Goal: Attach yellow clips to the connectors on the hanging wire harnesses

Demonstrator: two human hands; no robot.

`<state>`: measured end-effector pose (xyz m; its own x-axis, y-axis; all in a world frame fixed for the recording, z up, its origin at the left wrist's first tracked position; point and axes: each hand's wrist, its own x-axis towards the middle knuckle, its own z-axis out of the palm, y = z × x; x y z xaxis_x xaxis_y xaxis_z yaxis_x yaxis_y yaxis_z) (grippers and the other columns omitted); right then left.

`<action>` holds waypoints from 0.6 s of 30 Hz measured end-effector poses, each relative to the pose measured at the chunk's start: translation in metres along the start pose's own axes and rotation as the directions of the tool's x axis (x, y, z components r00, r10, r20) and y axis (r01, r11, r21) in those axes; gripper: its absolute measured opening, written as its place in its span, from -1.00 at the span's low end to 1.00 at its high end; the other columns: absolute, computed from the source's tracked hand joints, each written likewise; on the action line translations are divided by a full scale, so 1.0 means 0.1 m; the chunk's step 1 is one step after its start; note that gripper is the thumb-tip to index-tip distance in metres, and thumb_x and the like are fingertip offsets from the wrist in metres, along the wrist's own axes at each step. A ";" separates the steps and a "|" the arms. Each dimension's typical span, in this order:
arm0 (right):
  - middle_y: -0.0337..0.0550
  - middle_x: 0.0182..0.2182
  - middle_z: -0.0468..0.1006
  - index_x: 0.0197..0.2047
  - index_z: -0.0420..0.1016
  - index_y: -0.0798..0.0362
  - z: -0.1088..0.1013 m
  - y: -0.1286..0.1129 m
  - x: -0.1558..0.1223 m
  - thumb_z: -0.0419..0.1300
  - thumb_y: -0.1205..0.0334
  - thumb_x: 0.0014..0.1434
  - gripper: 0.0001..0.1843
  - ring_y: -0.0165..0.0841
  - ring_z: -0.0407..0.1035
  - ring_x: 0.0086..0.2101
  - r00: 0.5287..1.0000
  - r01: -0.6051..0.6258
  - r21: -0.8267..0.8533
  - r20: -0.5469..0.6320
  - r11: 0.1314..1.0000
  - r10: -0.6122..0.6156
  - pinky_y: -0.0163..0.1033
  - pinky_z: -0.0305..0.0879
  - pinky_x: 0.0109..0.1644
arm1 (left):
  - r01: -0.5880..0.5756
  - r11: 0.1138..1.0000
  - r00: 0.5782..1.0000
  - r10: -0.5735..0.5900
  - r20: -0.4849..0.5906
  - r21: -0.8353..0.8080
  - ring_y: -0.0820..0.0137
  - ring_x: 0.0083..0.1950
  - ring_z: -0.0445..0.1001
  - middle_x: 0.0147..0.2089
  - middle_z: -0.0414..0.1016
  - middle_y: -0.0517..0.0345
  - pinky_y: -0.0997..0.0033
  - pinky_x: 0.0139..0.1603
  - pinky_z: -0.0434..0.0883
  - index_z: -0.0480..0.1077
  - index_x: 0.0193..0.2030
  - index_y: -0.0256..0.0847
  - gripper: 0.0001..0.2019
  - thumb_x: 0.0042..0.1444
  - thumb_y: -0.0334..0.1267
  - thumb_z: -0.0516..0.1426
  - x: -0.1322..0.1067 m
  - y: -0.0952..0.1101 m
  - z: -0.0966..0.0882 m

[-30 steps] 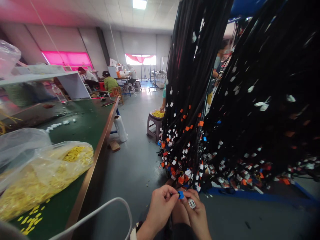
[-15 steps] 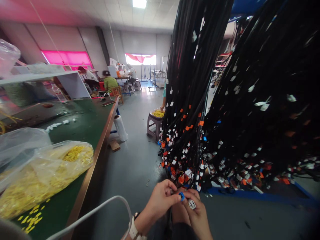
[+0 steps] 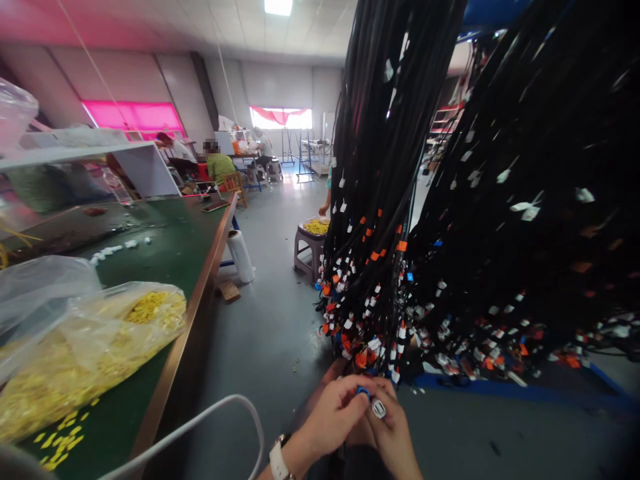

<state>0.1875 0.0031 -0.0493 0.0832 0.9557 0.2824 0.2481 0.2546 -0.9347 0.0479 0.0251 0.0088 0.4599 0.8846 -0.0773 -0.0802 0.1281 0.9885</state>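
Low in the middle of the view, my left hand (image 3: 334,419) and my right hand (image 3: 393,430) meet, fingers pinched together. Between their fingertips is a small blue connector (image 3: 363,392). My right hand also holds a small white connector (image 3: 379,408) against its fingers. Both connectors belong to the ends of black cables from a big hanging bundle (image 3: 390,173) just above and beyond my hands. The bundle's lower ends (image 3: 360,320) carry many white, orange and blue connectors and tags. A watch sits on my left wrist (image 3: 277,461).
A green-topped workbench (image 3: 170,253) runs along the left, with a clear bag of yellow parts (image 3: 95,347) near me and loose yellow pieces. A white cable (image 3: 200,417) arcs over its corner. A stool (image 3: 310,243) with yellow parts stands ahead. Other people sit at far tables.
My left hand has slid further right and closed over the blue connector, which is now mostly covered by my fingers. The person seen through the cable bundle a second ago is gone.
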 end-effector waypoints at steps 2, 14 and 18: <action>-0.07 -0.28 0.48 -0.21 0.55 -0.07 0.00 0.02 0.00 0.12 0.02 0.11 -0.72 -0.19 0.39 -0.23 1.000 0.002 0.009 -0.012 1.000 -0.002 -0.15 0.35 -0.18 | 0.013 1.000 1.000 -0.012 0.021 -0.028 0.56 -0.44 0.23 -0.35 0.39 0.17 0.57 -0.38 0.21 0.46 -0.20 -0.27 -0.79 0.08 -0.26 0.08 0.00 -0.02 0.02; -0.07 -0.28 0.50 -0.32 0.56 -0.06 -0.01 -0.04 0.02 0.07 -0.07 0.12 -0.66 -0.17 0.38 -0.21 1.000 0.016 0.011 0.004 1.000 -0.016 -0.16 0.32 -0.16 | -0.070 0.995 0.997 0.069 -0.016 -0.068 0.48 -0.49 0.25 -0.62 0.23 0.24 0.54 -0.39 0.25 0.46 -0.27 -0.27 -0.76 0.10 -0.14 0.09 -0.06 -0.07 0.06; -0.08 -0.29 0.49 -0.32 0.54 -0.06 -0.01 -0.05 0.02 0.06 -0.05 0.13 -0.68 -0.19 0.38 -0.22 0.999 0.024 0.020 0.020 1.000 -0.025 -0.18 0.31 -0.17 | -0.115 0.993 0.993 0.115 -0.039 -0.008 0.38 -0.33 0.35 -0.58 0.30 0.18 0.47 -0.24 0.30 0.47 -0.28 -0.26 -0.77 0.11 -0.16 0.08 -0.06 -0.05 0.06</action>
<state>0.1872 0.0035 -0.0443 0.0575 0.9519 0.3009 0.2309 0.2806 -0.9316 0.0511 0.0169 0.0049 0.4131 0.9101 0.0319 -0.1394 0.0286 0.9898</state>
